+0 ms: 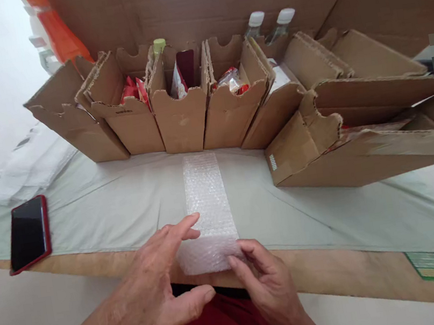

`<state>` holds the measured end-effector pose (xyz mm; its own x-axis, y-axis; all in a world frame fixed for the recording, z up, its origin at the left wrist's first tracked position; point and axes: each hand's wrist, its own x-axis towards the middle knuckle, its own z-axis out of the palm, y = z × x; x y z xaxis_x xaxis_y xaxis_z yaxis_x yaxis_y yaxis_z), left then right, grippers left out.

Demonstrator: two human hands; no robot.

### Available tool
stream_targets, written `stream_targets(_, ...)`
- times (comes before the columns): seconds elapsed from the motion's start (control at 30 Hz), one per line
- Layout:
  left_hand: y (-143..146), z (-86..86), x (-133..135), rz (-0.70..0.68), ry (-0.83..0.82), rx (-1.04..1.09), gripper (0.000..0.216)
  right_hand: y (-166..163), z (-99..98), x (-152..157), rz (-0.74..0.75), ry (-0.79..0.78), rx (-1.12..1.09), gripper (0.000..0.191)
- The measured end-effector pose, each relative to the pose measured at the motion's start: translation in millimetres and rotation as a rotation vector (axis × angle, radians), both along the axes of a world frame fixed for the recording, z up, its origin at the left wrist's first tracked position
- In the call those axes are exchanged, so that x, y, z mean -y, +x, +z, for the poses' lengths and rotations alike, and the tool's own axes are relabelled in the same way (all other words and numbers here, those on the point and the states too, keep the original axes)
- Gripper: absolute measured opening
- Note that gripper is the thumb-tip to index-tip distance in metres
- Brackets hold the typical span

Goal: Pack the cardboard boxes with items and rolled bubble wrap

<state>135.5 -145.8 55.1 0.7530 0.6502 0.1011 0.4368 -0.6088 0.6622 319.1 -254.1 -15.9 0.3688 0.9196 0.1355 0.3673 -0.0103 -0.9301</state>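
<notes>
A strip of clear bubble wrap (206,194) runs from the foot of the cardboard boxes toward me. Its near end forms a thicker roll or fold (206,255) at the table's front edge; whether anything is inside I cannot tell. My right hand (270,285) pinches the right end of this thick part between thumb and fingers. Just to the left, my left hand (165,284) is open, thumb and fingers spread apart, with nothing in it. Its fingertips hover over or beside the left edge of the wrap.
Several cardboard boxes (182,124) stand in a curved row, some holding red packets (133,91). A larger box (324,168) juts in from the right. A phone (27,234) lies at left near white sheets (29,163). Two white-capped bottles (256,19) show behind. Pale cloth (124,198) covers the table.
</notes>
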Motion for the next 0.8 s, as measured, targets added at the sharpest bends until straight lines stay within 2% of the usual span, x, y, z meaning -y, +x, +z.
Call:
stream_targets(0.03,-3.6,-7.0,1.8,0.018,-0.052,0.010,0.085,2.6,-1.8,0.0,-0.033,-0.056,-0.111,0.007)
stream_targets(0.1,-6.0,-24.2,5.8,0.064,-0.145,0.031,0.077,7.0,-3.2,1.7,-0.069,-0.138,-0.265,0.017)
stream_targets(0.17,-1.3,-41.0,8.0,0.128,-0.201,0.060,0.063,9.9,-4.0,4.6,-0.083,-0.185,-0.258,0.022)
stream_targets(0.23,7.8,-53.4,7.1,0.174,-0.217,0.077,0.055,12.1,-6.4,7.0,-0.098,-0.204,-0.096,0.022)
stream_targets(0.3,17.0,-61.3,4.2,0.186,-0.167,0.063,0.055,14.0,-11.2,6.7,-0.132,-0.183,0.108,0.018)
stream_targets(0.47,26.5,-73.6,1.4,0.182,0.223,-0.087,0.056,18.7,-23.9,-3.2,-0.162,-0.072,0.492,0.032)
stream_targets(0.53,26.6,-77.1,2.8,0.192,0.316,-0.143,0.057,21.8,-22.1,-2.1,-0.144,-0.044,0.621,0.034)
stream_targets(0.63,26.7,-79.7,3.8,0.198,0.361,-0.172,0.057,28.8,-10.5,8.6,-0.123,0.024,0.735,0.034)
stream_targets(0.7,27.3,-80.5,2.7,0.185,0.367,-0.170,0.055,33.0,-1.7,15.5,-0.055,0.080,0.803,0.033)
stream_targets(0.8,28.1,-81.0,0.2,0.165,0.372,-0.157,0.053,34.8,4.0,15.7,0.153,0.101,0.895,0.031)
